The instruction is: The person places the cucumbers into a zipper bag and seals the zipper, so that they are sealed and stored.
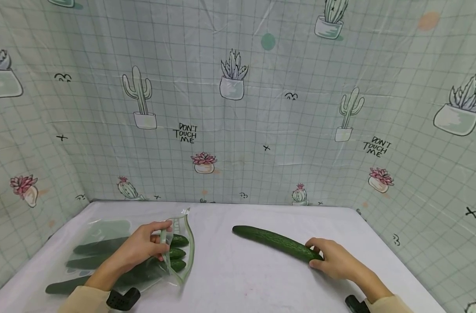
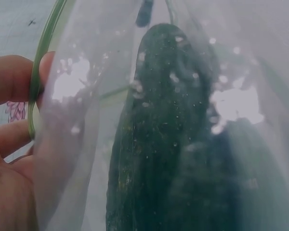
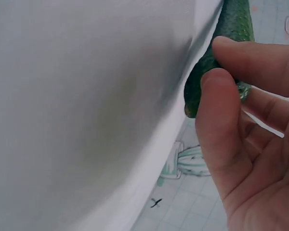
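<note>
At white table (image 1: 230, 278), left hand (image 1: 144, 243) pinching bag (image 1: 107, 228), right hand (image 1: 335, 259) gripping cucumber (image 1: 275, 241)

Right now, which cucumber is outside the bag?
The cucumber gripped at one end by the right hand; the other cucumbers lie inside the clear bag.

The cactus-print backdrop (image 1: 238, 26) bears the words "DON'T TOUCH ME" twice, in black capitals stacked in three lines. The first slogan (image 1: 187, 133) stands below and left of the central grey potted succulent drawing (image 1: 232, 82); the second slogan (image 1: 377, 146), tilted, stands below and well to the right of that drawing. Black X signs are printed there too: a near X (image 1: 266, 148) below and right of the succulent drawing, a left X (image 1: 61, 138) and a right X (image 1: 471, 212) farther out. Pale green print (image 1: 176, 226) on the zip bag (image 1: 190, 261), below the succulent drawing leftward, is unreadable.
</note>
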A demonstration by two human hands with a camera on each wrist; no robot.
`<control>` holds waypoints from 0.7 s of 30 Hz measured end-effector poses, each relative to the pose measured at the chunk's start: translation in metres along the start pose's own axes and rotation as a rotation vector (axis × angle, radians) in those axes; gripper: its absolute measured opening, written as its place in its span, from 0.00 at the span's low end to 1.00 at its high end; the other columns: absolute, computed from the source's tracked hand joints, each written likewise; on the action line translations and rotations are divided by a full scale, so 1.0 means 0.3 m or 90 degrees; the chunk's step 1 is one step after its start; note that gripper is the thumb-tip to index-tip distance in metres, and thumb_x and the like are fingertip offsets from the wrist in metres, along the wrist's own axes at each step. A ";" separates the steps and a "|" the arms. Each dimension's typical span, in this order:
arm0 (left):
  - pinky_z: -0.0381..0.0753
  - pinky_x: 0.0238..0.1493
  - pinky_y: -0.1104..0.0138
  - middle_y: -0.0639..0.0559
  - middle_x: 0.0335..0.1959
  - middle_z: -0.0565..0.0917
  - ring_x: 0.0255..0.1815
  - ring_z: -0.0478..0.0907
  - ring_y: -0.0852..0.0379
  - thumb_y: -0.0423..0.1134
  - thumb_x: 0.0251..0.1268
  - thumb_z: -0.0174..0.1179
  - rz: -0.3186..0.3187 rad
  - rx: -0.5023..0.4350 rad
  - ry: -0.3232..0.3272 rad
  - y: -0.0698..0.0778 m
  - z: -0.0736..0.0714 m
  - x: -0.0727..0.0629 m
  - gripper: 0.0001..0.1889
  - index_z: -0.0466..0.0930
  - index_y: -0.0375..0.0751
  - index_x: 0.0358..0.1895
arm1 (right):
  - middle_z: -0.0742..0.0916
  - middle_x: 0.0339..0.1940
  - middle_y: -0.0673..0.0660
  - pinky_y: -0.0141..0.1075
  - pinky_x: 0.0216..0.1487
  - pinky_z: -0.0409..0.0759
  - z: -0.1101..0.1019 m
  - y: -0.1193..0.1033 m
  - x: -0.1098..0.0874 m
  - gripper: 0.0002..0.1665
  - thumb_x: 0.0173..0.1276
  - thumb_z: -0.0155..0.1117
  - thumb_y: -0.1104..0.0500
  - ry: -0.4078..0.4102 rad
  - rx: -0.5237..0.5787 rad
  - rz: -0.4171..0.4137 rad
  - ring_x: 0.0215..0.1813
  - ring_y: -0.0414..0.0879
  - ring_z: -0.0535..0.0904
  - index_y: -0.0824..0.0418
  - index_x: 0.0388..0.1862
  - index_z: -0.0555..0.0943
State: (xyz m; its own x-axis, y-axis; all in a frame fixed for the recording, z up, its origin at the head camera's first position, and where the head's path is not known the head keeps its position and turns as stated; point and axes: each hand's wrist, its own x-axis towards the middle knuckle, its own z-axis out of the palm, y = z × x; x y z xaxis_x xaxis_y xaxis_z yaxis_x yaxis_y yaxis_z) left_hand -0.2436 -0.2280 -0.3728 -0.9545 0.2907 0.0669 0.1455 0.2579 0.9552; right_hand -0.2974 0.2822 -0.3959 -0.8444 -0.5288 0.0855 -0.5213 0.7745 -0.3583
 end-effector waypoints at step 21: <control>0.83 0.29 0.55 0.35 0.55 0.67 0.20 0.66 0.57 0.24 0.59 0.61 -0.006 -0.001 0.022 0.021 0.012 0.027 0.38 0.53 0.28 0.73 | 0.82 0.39 0.45 0.32 0.32 0.74 0.041 -0.251 0.204 0.21 0.63 0.68 0.58 0.005 0.016 -0.128 0.27 0.35 0.72 0.53 0.56 0.77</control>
State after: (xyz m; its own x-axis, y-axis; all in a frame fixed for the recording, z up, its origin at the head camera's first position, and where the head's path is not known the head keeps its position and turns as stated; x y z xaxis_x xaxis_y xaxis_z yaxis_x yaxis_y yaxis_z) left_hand -0.2494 -0.2208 -0.3673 -0.9641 0.2568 0.0671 0.1356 0.2594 0.9562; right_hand -0.3084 0.1873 -0.3752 -0.7249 -0.6687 0.1654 -0.6763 0.6450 -0.3559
